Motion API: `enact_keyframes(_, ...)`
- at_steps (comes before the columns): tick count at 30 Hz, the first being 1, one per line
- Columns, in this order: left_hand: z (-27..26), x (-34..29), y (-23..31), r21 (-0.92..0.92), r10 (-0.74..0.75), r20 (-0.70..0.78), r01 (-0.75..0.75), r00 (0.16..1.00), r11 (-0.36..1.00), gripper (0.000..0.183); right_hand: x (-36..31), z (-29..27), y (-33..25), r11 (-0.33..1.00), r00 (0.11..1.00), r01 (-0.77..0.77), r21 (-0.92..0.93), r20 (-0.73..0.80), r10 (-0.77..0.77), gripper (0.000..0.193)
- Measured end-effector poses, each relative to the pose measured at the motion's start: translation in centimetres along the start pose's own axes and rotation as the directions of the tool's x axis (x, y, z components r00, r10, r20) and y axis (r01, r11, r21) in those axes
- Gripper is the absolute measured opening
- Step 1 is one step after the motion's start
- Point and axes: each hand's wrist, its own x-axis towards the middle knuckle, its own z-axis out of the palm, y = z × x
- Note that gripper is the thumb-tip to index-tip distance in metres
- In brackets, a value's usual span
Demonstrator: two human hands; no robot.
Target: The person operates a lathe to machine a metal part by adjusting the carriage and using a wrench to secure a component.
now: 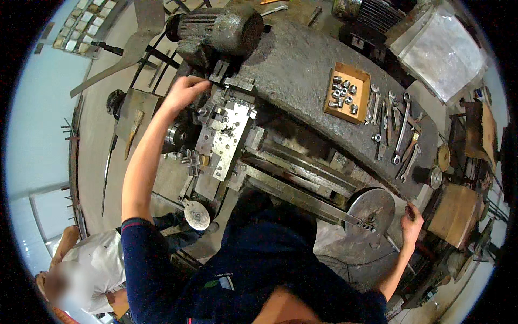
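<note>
The machine (274,180) is standing directly in front of the person, with its holed plate (229,143) lying between the two hands and much nearer the left one. The left hand (189,90) is sitting just beyond the plate's far end and to its left, close to the motor (218,31); its fingers are bending inward and lying close together, and what they may be gripping or touching is not showing clearly enough to tell. The right hand (412,222) is hanging well apart from the plate, just to the right of the large round disc (371,209), near the edge of the dark surface (291,62). Its fingers are curling into a narrow shape, but whether they are holding anything cannot be told. A small round plate (196,215) is sitting at the machine's near left end, and a metal cylinder (174,135) is showing below the left hand. On the surface, a cardboard box (345,115) is holding small metal fittings (338,93), and a row of wrenches (402,129) is lying just to its right. A brush (133,134) is lying left of the left forearm, and another person (100,264) is appearing at the lower left.
</note>
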Motion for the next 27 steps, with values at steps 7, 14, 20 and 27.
enact_keyframes(7, 3.5, 4.7, -4.2, -0.033, -0.212, 0.530, 0.269, 0.821, 0.962, 0.030, -4.6, -0.7, 0.8, 0.981, 0.981, -0.194, 0.024, -0.019, 0.195, 0.040)
enact_keyframes(14, 3.0, 5.4, -4.1, 0.043, -0.176, 0.608, 0.189, 0.775, 0.981, 0.027, -6.4, -0.3, 1.9, 0.957, 0.955, -0.287, 0.027, -0.074, 0.288, 0.040)
enact_keyframes(20, 4.9, 4.9, -0.5, 0.752, -0.051, 0.293, -0.197, 0.955, 0.629, 0.038, -6.9, 0.4, 1.4, 0.978, 0.957, -0.210, -0.015, -0.205, 0.203, 0.021)
enact_keyframes(27, 4.2, 5.0, -0.9, 0.628, -0.089, 0.280, -0.112, 0.956, 0.770, 0.044, -7.2, 1.2, 2.8, 0.988, 0.968, -0.153, -0.009, -0.204, 0.148, 0.021)
